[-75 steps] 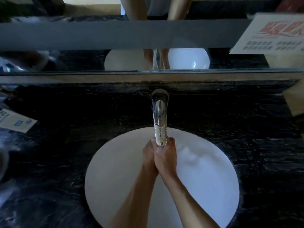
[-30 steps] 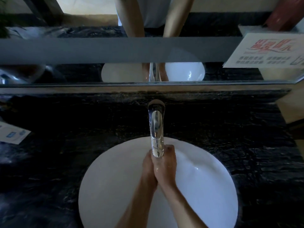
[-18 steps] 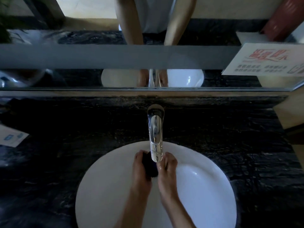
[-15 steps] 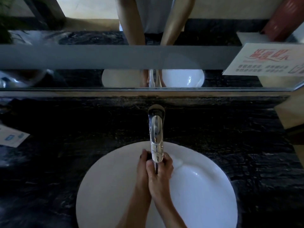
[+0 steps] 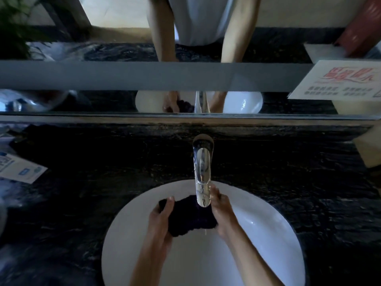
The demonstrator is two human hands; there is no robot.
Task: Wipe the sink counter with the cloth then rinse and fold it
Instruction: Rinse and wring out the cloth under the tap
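Observation:
A dark, bunched cloth is stretched between both hands over the white round sink, right below the spout of the chrome tap. My left hand grips the cloth's left end with the thumb on top. My right hand holds its right end, partly hidden behind the spout. The black marbled counter surrounds the basin. Whether water is running cannot be made out.
A mirror with a grey bar runs along the back of the counter and reflects a person's arms. A white leaflet lies at the counter's left; a printed card stands at the right. A plant shows top left.
My hands, pressed together under the spout half a second ago, have drawn apart, spreading the dark cloth out between them. The view has tilted slightly downward over the earlier frames.

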